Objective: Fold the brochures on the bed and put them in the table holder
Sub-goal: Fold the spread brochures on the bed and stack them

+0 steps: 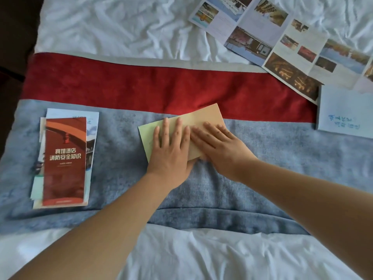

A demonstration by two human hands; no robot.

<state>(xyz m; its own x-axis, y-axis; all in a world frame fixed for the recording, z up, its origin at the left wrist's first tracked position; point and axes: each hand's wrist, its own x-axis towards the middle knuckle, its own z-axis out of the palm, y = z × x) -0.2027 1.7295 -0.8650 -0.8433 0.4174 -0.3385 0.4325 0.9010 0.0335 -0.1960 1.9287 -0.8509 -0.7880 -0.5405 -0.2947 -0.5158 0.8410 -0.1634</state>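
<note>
Both palms are pressing flat, fingers straight, gripping nothing. The left hand [169, 152] and right hand [219, 147] are lying side by side on the beige-and-green brochure [203, 116], mid-way along the grey-blue bed runner [302, 142]. It's looking like a crease being flattened down.

Progress check: a stack of folded brochures [64, 158] is sitting well to the left, so several look done. Plenty is waiting, though. Unfolded photo brochures [282, 47] are sprawling over the white sheet [121, 27] at upper right, with a pale blue brochure [347, 116] just below them. No table holder is showing, so delivery appears to be pending.
</note>
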